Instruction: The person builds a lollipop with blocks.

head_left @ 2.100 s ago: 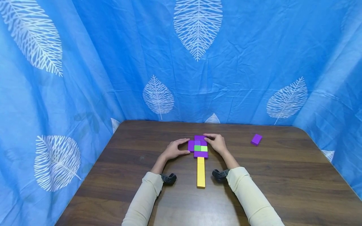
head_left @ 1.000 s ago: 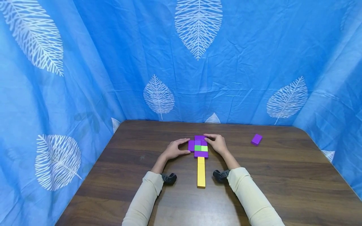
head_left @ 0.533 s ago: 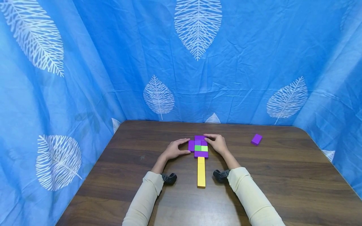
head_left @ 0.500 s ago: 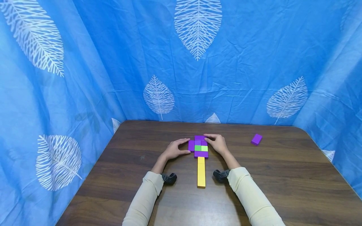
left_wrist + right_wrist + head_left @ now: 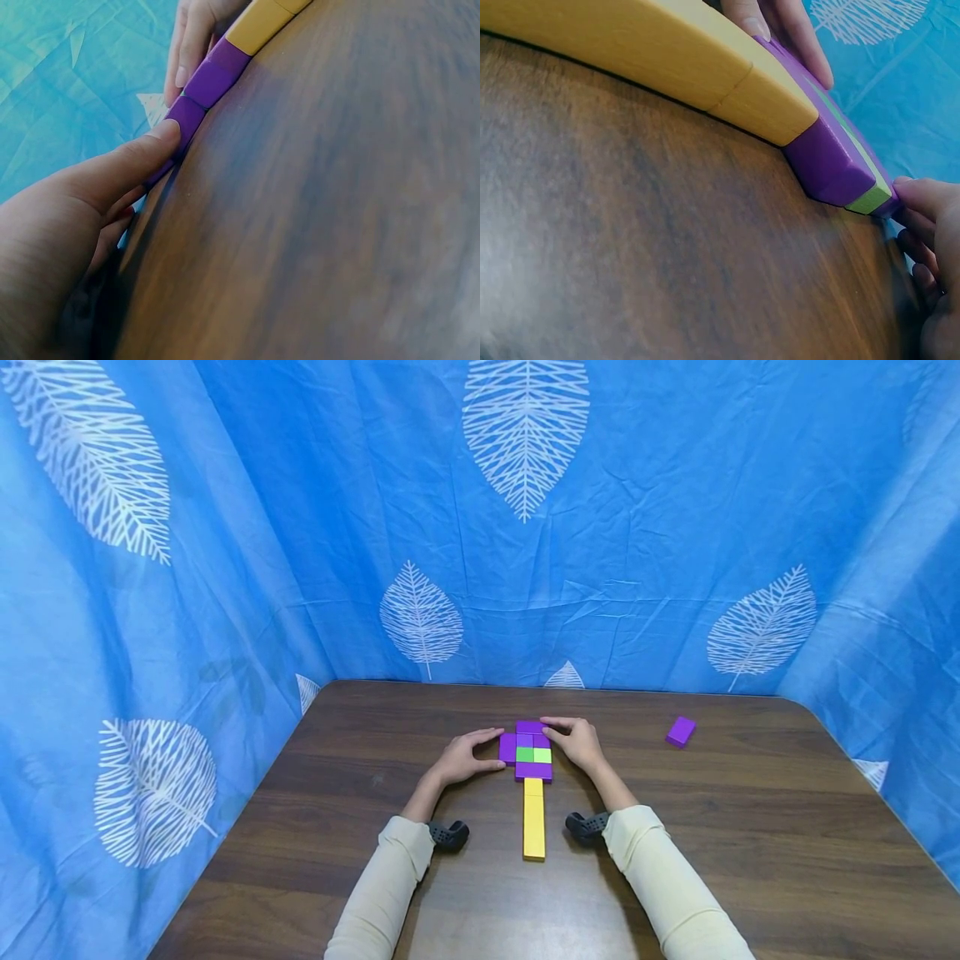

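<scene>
A flat pattern of blocks lies on the table. My left hand (image 5: 459,758) holds the purple block (image 5: 507,748) on the pattern's left side, thumb at its near end and a finger at its far end. My right hand (image 5: 576,742) has its thumb and index finger at the pattern's far right corner, on the far purple block (image 5: 529,727) and a small purple block (image 5: 542,741) beside it. A green block (image 5: 524,754) and a lime block (image 5: 542,755) sit in the middle. Below them are a purple block (image 5: 533,771) and a yellow strip (image 5: 534,822).
A loose purple block (image 5: 681,732) rests apart on the right of the brown wooden table (image 5: 750,827). Behind the table hangs a blue curtain (image 5: 645,527) with white leaf prints. Each wrist wears a black camera strap.
</scene>
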A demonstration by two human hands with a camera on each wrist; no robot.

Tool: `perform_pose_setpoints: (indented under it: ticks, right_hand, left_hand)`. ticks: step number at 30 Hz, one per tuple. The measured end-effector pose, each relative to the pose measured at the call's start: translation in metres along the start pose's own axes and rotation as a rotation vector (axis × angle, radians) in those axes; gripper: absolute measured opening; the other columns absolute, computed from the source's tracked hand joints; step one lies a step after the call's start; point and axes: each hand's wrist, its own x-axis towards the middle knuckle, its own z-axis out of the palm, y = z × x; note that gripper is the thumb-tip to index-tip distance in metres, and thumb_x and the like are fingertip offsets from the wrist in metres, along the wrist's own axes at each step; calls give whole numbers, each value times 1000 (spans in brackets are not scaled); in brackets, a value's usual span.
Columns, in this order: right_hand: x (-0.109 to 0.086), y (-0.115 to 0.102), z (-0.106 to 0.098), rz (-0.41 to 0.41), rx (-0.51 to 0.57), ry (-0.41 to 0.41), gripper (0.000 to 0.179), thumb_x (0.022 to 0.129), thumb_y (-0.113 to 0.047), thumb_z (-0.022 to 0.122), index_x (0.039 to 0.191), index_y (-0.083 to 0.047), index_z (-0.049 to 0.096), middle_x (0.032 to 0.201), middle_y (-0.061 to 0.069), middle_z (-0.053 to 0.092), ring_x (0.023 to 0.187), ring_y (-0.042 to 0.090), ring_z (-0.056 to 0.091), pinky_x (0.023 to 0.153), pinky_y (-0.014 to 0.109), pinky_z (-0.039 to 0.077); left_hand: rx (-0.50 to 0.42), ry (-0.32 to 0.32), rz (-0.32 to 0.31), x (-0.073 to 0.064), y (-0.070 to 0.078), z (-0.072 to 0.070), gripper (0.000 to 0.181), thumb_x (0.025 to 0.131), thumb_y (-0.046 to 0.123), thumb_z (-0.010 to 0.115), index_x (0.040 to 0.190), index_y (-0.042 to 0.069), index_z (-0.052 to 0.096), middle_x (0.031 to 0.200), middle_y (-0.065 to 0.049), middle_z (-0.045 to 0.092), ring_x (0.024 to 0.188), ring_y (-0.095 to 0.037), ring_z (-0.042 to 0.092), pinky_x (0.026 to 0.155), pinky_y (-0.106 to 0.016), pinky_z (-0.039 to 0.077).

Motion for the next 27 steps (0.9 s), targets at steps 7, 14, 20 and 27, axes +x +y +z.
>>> perform_pose_setpoints:
  ticks: [7,14,20,27]
  right_hand:
    - [-1,0,0,-7,9,6,26,87,-21,66,110,-10,70,112,11,65,113,30,54,96,45,41]
    - [-1,0,0,-6,17,12,28,88,-22,65,112,-10,68,113,11,64,113,29,54,96,44,41]
    - [-6,-1,-1,-20,44,40,32,89,-22,63,116,-6,65,115,14,63,112,31,54,94,44,43]
    - [-15,-1,-6,-20,68,79,34,90,-24,62,118,-4,63,106,15,66,97,28,61,84,42,49]
  left_hand:
    - [2,2,0,0,0,0,66,81,45,67,139,22,45,141,-5,42,130,-23,35,105,-43,30]
    - [7,7,3,0,-1,0,66,81,44,68,139,23,44,141,-5,42,130,-22,36,105,-41,30]
    - [3,1,0,0,0,0,66,81,44,68,139,22,44,141,-5,42,130,-23,35,105,-43,30]
    - [8,5,6,-1,0,1,67,81,44,67,139,23,43,141,-4,41,131,-22,35,105,-42,31]
